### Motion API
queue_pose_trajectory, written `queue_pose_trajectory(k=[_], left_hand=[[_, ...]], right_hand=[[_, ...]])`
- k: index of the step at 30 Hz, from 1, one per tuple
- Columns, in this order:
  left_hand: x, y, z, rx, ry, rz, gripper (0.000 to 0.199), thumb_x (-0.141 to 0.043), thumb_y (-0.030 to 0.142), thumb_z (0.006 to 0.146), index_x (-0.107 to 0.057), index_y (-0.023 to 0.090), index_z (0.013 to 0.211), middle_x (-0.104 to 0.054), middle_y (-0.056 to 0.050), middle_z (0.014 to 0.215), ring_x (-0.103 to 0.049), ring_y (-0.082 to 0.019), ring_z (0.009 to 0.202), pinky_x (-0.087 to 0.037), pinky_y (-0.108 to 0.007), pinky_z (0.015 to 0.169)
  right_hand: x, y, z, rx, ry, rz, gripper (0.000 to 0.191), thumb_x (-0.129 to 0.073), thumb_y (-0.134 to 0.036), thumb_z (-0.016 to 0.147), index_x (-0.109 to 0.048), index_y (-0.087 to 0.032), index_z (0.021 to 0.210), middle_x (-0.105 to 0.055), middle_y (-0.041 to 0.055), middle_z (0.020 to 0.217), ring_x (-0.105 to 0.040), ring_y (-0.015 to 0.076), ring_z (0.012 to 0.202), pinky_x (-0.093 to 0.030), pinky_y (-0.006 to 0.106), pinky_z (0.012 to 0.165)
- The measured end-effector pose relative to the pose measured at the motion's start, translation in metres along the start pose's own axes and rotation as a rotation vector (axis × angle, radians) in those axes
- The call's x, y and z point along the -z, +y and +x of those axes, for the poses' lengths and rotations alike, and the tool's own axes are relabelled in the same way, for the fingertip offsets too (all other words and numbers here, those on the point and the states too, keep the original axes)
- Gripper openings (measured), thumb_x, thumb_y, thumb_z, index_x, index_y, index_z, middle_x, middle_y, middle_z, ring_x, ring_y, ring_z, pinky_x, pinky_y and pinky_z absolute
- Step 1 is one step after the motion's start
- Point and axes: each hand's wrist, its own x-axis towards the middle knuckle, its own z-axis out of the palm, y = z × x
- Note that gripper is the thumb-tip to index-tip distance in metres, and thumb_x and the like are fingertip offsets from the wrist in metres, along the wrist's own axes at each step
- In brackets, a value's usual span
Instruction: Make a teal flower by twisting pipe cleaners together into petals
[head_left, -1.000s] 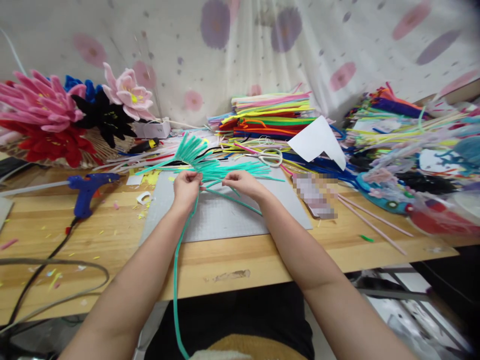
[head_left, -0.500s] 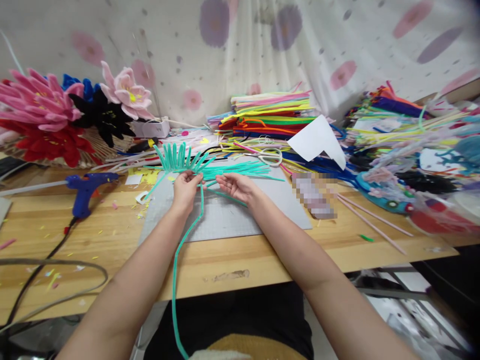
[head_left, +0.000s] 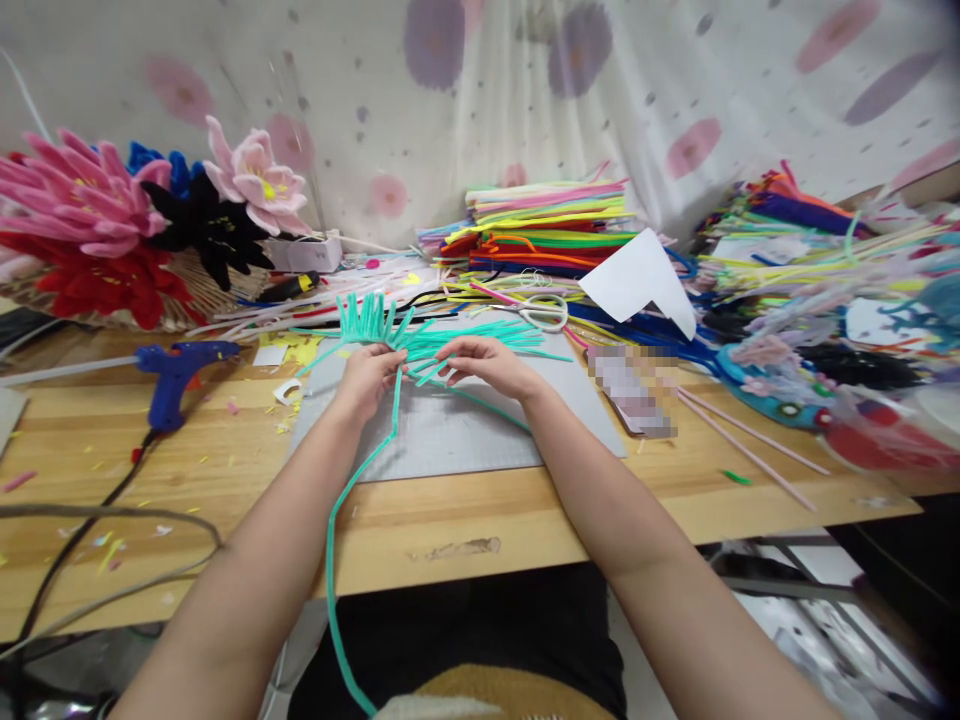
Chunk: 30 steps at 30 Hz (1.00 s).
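Note:
My left hand (head_left: 369, 378) is closed on a row of teal pipe cleaners (head_left: 367, 318), whose looped tips fan upward above the fingers. One long teal pipe cleaner (head_left: 346, 492) hangs from this hand over the table edge towards my lap. My right hand (head_left: 484, 362) is just to the right, fingers bent and fingertips together at a short teal pipe cleaner end; the exact grip is partly hidden. Behind both hands a pile of loose teal pipe cleaners (head_left: 502, 335) lies on a grey cutting mat (head_left: 450, 440).
A blue glue gun (head_left: 174, 380) with its cord lies at left, near fuzzy flowers (head_left: 82, 200). Scissors (head_left: 546, 312), white paper (head_left: 641, 283) and stacked coloured pipe cleaners (head_left: 547, 225) are behind. A blurred-out phone-like object (head_left: 626, 395) and pink stems (head_left: 750, 450) lie right.
My right hand has turned from palm-up with spread fingers to palm-down with bent fingers at the pipe cleaner end. The left hand's fan has tilted, and the long pipe cleaner has swung left.

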Motion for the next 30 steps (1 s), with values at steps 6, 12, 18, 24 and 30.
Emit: queue_pose_trajectory(k=[6,12,18,24,30], left_hand=[[-0.002,0.001,-0.001,0.115,-0.078,-0.056,0.015,-0.065,0.006,0.063,-0.053,0.012,0.056,-0.053,0.001,0.051,-0.052,-0.006,0.045,-0.041,-0.015,0.043],[-0.002,0.004,-0.005,0.317,-0.176,-0.155,0.016,-0.062,0.002,0.067,-0.055,0.013,0.056,-0.048,0.002,0.046,-0.047,-0.004,0.041,-0.04,-0.012,0.038],[-0.006,0.008,-0.009,0.461,-0.158,-0.213,0.012,-0.056,0.002,0.071,-0.057,0.012,0.064,-0.051,0.001,0.05,-0.048,-0.004,0.039,-0.04,-0.01,0.035],[-0.006,0.007,-0.007,0.316,-0.149,-0.126,0.017,-0.058,0.002,0.071,-0.052,0.011,0.058,-0.052,0.001,0.05,-0.05,-0.003,0.041,-0.042,-0.011,0.041],[0.0,0.011,-0.007,0.053,-0.1,0.03,0.017,-0.067,0.004,0.06,-0.052,0.011,0.055,-0.053,0.001,0.049,-0.052,-0.007,0.043,-0.043,-0.017,0.045]], right_hand=[[0.002,-0.002,-0.002,-0.041,-0.108,0.196,0.031,-0.063,-0.04,0.077,-0.052,-0.019,0.097,-0.07,0.0025,0.079,-0.066,0.0134,0.069,-0.053,0.024,0.058],[0.0,-0.007,-0.005,-0.089,-0.114,0.238,0.022,-0.058,-0.039,0.081,-0.051,-0.018,0.087,-0.068,0.0011,0.072,-0.063,0.0121,0.057,-0.043,0.019,0.044],[0.0,-0.004,-0.002,0.011,-0.039,0.147,0.03,-0.072,-0.039,0.066,-0.055,-0.017,0.078,-0.058,-0.0036,0.062,-0.045,0.0045,0.049,-0.028,0.015,0.043],[0.006,0.006,0.006,0.044,0.023,0.0,0.027,-0.072,-0.035,0.063,-0.056,-0.015,0.069,-0.054,-0.0036,0.06,-0.034,0.0033,0.047,-0.021,0.018,0.043],[0.006,0.001,0.005,0.086,0.059,-0.307,0.021,-0.067,-0.032,0.067,-0.058,-0.014,0.066,-0.053,-0.0029,0.062,-0.04,0.0054,0.055,-0.029,0.019,0.05]])
